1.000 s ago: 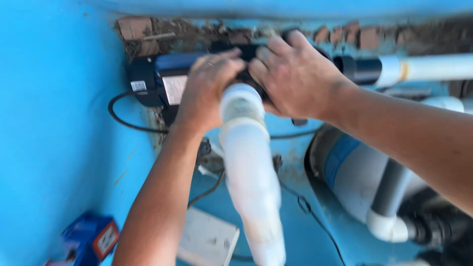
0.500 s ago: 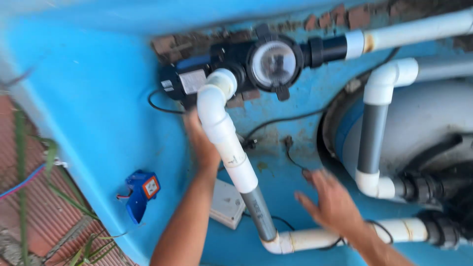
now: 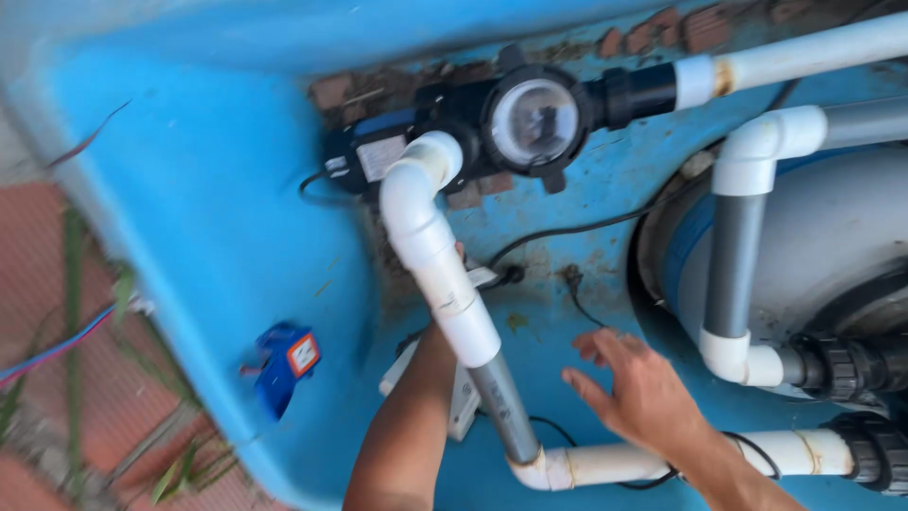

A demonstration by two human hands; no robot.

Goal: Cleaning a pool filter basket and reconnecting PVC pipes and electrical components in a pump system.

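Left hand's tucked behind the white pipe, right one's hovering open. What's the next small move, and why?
Probably bring the right hand onto the white pipe near its grey section. The left hand is mostly hidden behind the pipe, and the right one touches nothing.

A bright blue moulded enclosure (image 3: 218, 218) fills most of the view, its floor dirty near the middle. At the top, a black pump (image 3: 445, 142) with a round clear lid (image 3: 534, 121) sits against crumbling red bricks (image 3: 700, 28). To the right stands a large grey filter tank (image 3: 832, 237) with a grey vertical pipe (image 3: 733, 265) in front of it. A small blue box with an orange label (image 3: 287, 364) clings to the enclosure's left edge. Outside, at the far left, lie reddish paving (image 3: 38, 284) and green leaves (image 3: 71, 312).
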